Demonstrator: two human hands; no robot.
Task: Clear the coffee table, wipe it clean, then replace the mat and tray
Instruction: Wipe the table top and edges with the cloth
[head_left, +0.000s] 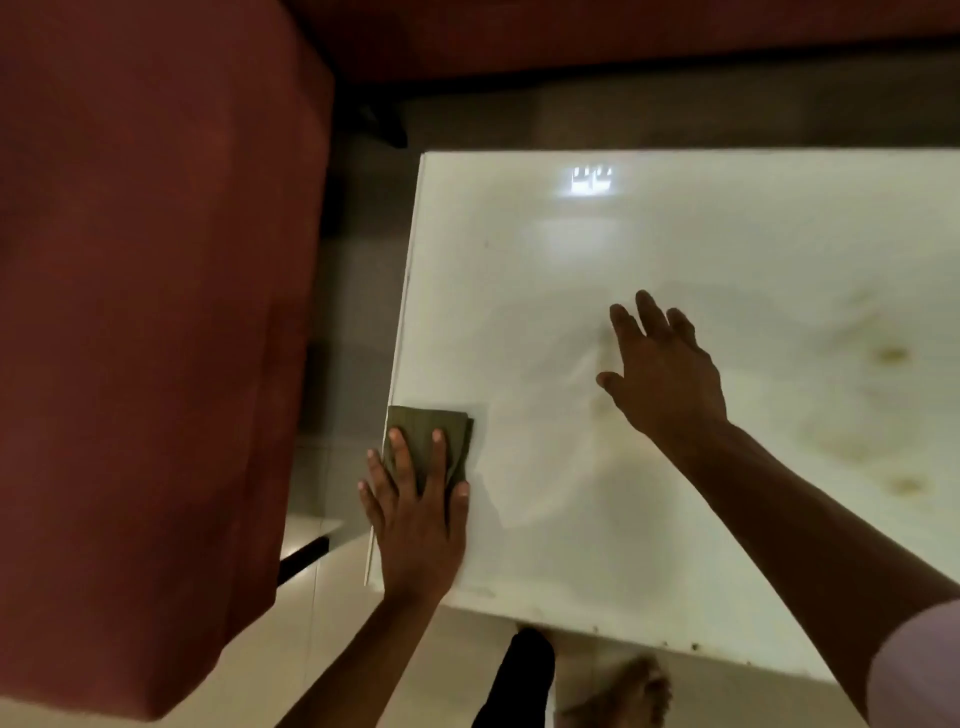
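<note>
The glossy white coffee table (701, 249) fills the right half of the view. A folded olive-green cloth (431, 431) lies at the table's left edge, near the front corner. My left hand (415, 514) presses flat on the cloth with straight, spread fingers. My right hand (665, 364) is over the middle of the table with its fingers spread and straight, holding nothing; I cannot tell whether it touches the surface. Brownish stains (891, 356) mark the right part of the tabletop. No mat or tray is in view.
A dark red sofa (145, 312) stands close on the left, with more red upholstery (571, 36) along the back. A narrow strip of tiled floor (353, 322) separates sofa and table. My bare foot (628, 691) and dark trouser leg (519, 680) are below the table's front edge.
</note>
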